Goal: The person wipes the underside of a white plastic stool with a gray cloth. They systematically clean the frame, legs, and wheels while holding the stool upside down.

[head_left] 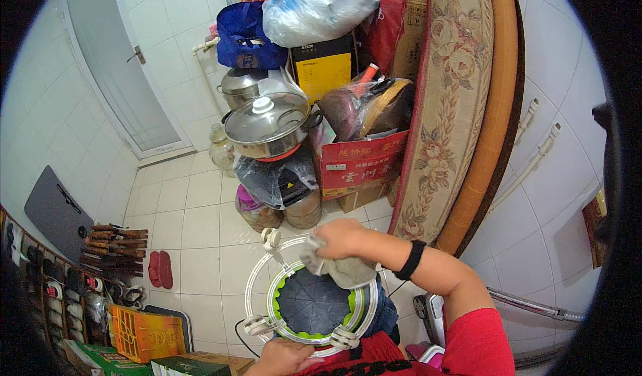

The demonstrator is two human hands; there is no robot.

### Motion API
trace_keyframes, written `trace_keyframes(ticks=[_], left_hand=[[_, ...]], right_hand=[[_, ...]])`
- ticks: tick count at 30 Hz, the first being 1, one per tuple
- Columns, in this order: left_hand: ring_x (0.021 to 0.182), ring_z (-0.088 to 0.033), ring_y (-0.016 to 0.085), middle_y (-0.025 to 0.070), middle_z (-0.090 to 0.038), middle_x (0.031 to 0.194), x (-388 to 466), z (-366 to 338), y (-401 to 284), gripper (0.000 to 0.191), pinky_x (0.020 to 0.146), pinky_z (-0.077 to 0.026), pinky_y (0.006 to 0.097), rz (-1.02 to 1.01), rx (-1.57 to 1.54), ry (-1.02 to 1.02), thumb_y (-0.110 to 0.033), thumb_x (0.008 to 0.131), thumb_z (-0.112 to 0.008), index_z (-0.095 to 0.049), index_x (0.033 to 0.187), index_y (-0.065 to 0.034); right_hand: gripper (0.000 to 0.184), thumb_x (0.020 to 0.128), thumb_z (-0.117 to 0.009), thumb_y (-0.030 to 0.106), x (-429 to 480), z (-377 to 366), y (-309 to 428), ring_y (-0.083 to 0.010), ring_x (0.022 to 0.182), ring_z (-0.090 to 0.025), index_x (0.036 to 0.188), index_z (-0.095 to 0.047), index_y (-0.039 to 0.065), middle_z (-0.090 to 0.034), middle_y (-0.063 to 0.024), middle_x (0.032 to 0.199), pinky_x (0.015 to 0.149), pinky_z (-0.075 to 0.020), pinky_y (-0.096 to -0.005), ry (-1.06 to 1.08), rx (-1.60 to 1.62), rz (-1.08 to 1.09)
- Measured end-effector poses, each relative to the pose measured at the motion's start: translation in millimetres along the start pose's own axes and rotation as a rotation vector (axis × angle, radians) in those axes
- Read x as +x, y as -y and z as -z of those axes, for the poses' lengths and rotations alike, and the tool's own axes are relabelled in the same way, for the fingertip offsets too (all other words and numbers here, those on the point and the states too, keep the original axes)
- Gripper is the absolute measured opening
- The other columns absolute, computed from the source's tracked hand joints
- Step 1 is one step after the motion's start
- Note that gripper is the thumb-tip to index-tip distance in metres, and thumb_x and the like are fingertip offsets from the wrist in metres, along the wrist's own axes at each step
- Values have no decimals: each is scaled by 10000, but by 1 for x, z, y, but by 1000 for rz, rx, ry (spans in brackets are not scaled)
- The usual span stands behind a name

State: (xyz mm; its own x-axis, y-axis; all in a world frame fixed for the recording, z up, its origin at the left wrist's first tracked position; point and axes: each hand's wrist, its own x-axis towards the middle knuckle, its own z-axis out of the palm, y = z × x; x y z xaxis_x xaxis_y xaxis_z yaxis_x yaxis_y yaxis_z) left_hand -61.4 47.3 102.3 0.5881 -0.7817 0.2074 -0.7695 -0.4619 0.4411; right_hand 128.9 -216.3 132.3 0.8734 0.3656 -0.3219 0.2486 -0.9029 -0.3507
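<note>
A round white plastic frame with caster wheels (253, 275) is tilted in front of my body. Inside its rings sits a dark grey disc (313, 300) with a wavy bright green edge (273, 303). My left hand (283, 357) grips the near rim, low in the view. A crumpled grey cloth (353, 273) is bunched in my right hand (338, 239), which presses it over the far right part of the rings. The cloth hides that stretch of the frame. Three casters show; anything under the cloth cannot be seen.
Ahead stand a lidded steel pot (268, 135) on stacked goods and a red carton (363, 162). Rolled carpets (446, 115) lean at the right. Red slippers (160, 269), a shoe rack (45, 295) and an orange plastic crate (148, 333) are at the left.
</note>
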Motion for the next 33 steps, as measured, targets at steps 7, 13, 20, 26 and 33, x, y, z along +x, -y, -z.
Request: trace_keyframes(ticks=[7, 13, 20, 26, 33], left_hand=[[487, -560, 285, 73, -536, 532, -6, -7, 1, 351, 457, -434, 393, 18, -31, -21, -441, 795, -686, -586, 685, -124], [481, -561, 281, 70, -538, 530, -4, -3, 1, 364, 452, -431, 394, 13, -13, -2, -454, 785, -692, -584, 678, -123], [471, -556, 276, 67, -535, 522, -1, -2, 0, 371, 445, -427, 394, 14, -25, -16, -459, 796, -679, -583, 672, -123], [484, -569, 267, 66, -545, 531, -3, -5, -1, 368, 449, -435, 389, 28, -4, 11, -465, 797, -673, -591, 681, -126], [472, -559, 264, 63, -536, 524, -5, -8, 0, 362, 439, -430, 382, 15, 5, -22, -463, 796, -674, -592, 684, -129]], right_hand=[[435, 968, -497, 335, -19, 6, -79, -284, 1008, -652, 1285, -534, 40, -648, -117, 1175, 901, -519, -456, -301, 1961, -25], [521, 884, -632, 283, -59, -11, -101, -233, 1139, -584, 1324, -500, 37, -593, -128, 1257, 1001, -466, -416, -64, 1843, -11], [485, 739, -652, 91, -53, -36, -45, -218, 1058, -586, 1211, -554, 39, -615, -69, 1142, 931, -455, -329, -301, 614, 324], [502, 723, -629, 25, -55, -29, -42, -228, 1032, -602, 1216, -540, 62, -621, -47, 1112, 937, -465, -341, -461, 785, 349], [340, 909, -509, 199, -55, -91, -87, -270, 1022, -634, 1229, -552, 91, -640, -113, 1114, 896, -519, -405, -438, 2146, 45]])
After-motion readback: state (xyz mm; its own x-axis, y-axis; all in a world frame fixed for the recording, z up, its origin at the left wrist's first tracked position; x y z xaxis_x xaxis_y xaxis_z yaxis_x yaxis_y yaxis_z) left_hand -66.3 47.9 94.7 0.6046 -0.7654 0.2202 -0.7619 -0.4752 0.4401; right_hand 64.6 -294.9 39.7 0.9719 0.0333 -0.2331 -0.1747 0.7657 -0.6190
